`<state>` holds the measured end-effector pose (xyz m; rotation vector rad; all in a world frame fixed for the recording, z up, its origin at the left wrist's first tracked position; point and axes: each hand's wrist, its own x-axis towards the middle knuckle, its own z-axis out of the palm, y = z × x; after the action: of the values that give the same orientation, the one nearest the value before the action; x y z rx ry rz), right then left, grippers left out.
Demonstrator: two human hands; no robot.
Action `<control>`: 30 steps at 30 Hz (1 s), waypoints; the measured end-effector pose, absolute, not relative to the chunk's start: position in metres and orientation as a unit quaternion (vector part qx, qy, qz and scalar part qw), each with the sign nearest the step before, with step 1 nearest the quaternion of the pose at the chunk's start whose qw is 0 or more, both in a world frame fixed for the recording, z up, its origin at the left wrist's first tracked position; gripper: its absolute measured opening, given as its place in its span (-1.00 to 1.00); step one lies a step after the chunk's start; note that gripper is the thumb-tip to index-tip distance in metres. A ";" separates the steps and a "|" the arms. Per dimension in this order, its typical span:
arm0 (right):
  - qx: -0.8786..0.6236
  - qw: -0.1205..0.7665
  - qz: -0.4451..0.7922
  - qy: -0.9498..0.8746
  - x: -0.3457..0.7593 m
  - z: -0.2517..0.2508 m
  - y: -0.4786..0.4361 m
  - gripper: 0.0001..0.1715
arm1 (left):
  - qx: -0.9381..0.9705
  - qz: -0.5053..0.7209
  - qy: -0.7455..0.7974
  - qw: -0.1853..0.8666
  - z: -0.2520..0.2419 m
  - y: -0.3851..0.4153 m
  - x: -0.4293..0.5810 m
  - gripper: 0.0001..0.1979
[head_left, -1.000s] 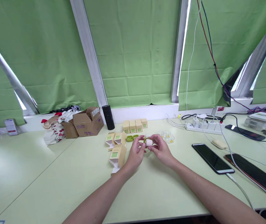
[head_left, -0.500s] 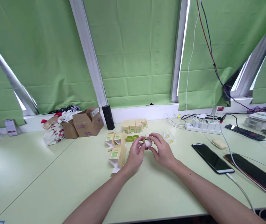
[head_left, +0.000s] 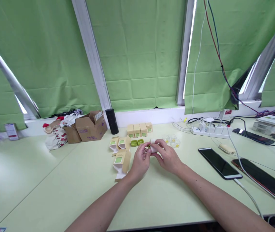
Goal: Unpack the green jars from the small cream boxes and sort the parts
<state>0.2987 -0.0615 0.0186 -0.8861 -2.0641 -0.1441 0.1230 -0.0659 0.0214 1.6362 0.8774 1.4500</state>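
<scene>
Small white rounded green-edged object (head_left: 154,149) was pinched two-handed over pale-green tabletop (head_left: 79,187).
Left hand (head_left: 140,158) gripped its green edge, right hand (head_left: 168,157) its white body; two small green square cups (head_left: 134,145) sat just beyond, leftward.

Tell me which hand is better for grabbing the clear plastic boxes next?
Probably the right hand: it's nearer the clear plastic boxes, with the left hand farther away. Both are busy at the small white thing, though.

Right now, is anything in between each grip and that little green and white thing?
Nothing visible: the left grip and right grip are both on the green-and-white piece.
</scene>
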 end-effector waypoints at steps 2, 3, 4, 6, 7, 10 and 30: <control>-0.361 0.430 -0.061 -0.825 0.298 0.018 -0.062 -0.54 | 0.643 0.568 0.346 0.380 0.023 -0.067 0.123 -0.65; -0.363 0.429 -0.060 -0.825 0.298 0.018 -0.062 -0.54 | 0.645 0.566 0.348 0.376 0.023 -0.068 0.123 -0.66; -0.364 0.428 -0.058 -0.825 0.297 0.018 -0.062 -0.53 | 0.650 0.564 0.350 0.370 0.024 -0.068 0.123 -0.67; -0.366 0.422 -0.054 -0.827 0.297 0.018 -0.062 -0.52 | 0.664 0.559 0.356 0.348 0.026 -0.069 0.123 -0.70; -0.367 0.418 -0.053 -0.829 0.297 0.018 -0.062 -0.52 | 0.672 0.556 0.358 0.334 0.026 -0.070 0.123 -0.71; -0.368 0.409 -0.057 -0.833 0.297 0.018 -0.061 -0.53 | 0.684 0.554 0.362 0.307 0.029 -0.072 0.123 -0.72; -0.365 0.394 -0.073 -0.840 0.289 0.017 -0.056 -0.43 | 0.654 0.565 0.389 0.320 0.029 -0.066 0.128 -0.79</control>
<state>0.2888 -0.0560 0.0170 -0.9246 -2.1317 -0.1855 0.1278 -0.0656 0.0288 1.7182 1.0222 1.4836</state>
